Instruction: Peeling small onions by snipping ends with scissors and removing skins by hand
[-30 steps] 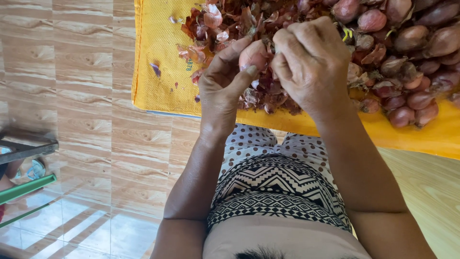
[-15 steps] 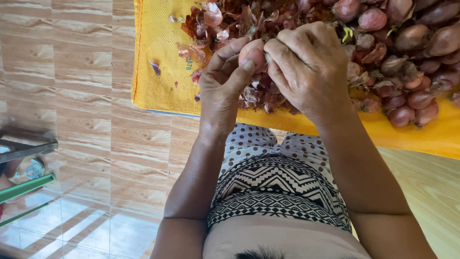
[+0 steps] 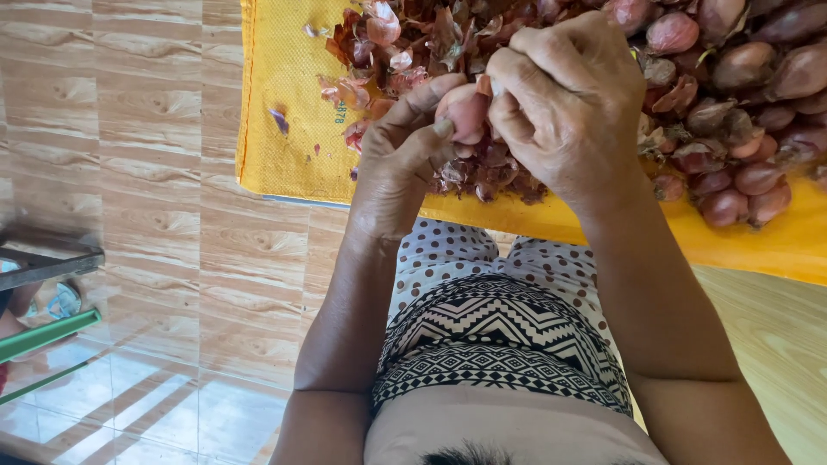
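Both hands meet over a yellow woven sack (image 3: 284, 138) spread on the floor. My left hand (image 3: 401, 155) pinches a pale pink peeled shallot (image 3: 465, 112) between thumb and fingers. My right hand (image 3: 573, 103) curls over the same shallot from the right, fingertips on its top. A knife, if there is one, is hidden inside the right fist. Under the hands lies a heap of dry reddish shallot skins (image 3: 405, 52). To the right sits a pile of unpeeled shallots (image 3: 741, 77).
Brown wood-pattern floor tiles (image 3: 129, 129) stretch to the left. A glossy reflective patch and green bars (image 3: 43, 331) show at the lower left. My patterned clothing (image 3: 500, 336) fills the bottom centre. A lighter wooden surface (image 3: 775, 344) lies at the lower right.
The shallot has turned slightly between the fingers, and my right fingers have slid over its top. Both hands stay in the same place.
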